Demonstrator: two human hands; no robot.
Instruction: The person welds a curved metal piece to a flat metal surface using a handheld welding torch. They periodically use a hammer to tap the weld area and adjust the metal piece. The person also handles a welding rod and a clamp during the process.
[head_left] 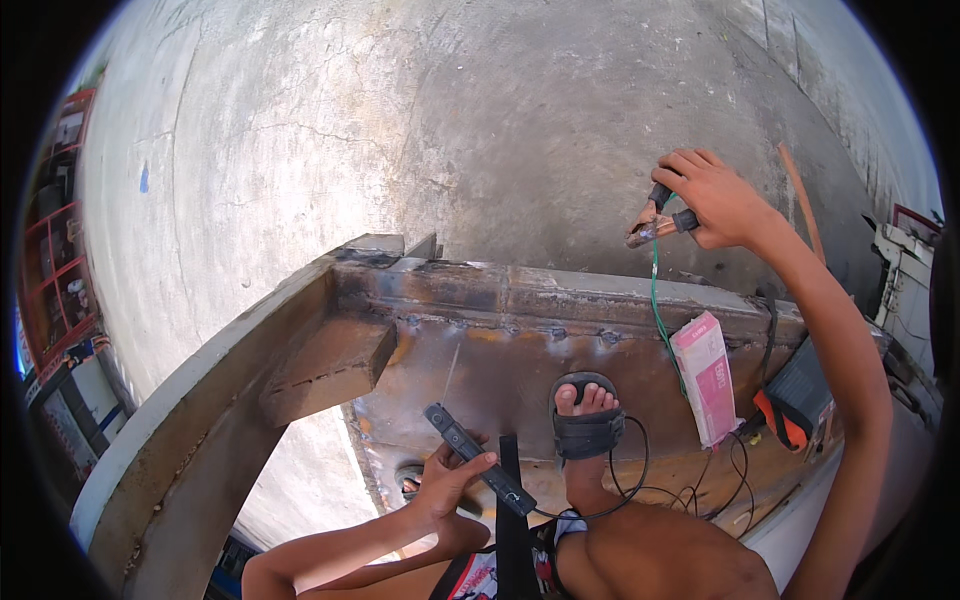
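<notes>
My left hand (452, 478) grips a long black holder (470, 450) at the lower middle, with a thin grey rod above its upper end and a black cable trailing from its lower end. Raised at the upper right, my right hand (710, 195) is closed round the black-handled metal clamp (645, 225), from which a green cable (657, 290) hangs. Below the clamp stands a rusty steel frame (500, 360) with weld marks along its seam. On it lie a pink-and-white box (700, 375) and a grey-and-orange case (800, 390).
A curved steel beam (180, 440) with a bracket (330, 365) runs down the left. My sandaled foot (587, 410) rests on the steel plate. Beyond are concrete ground (470, 130), a long brown strip (800, 195), red shelving (55, 280) far left and white machinery (900, 270) at right.
</notes>
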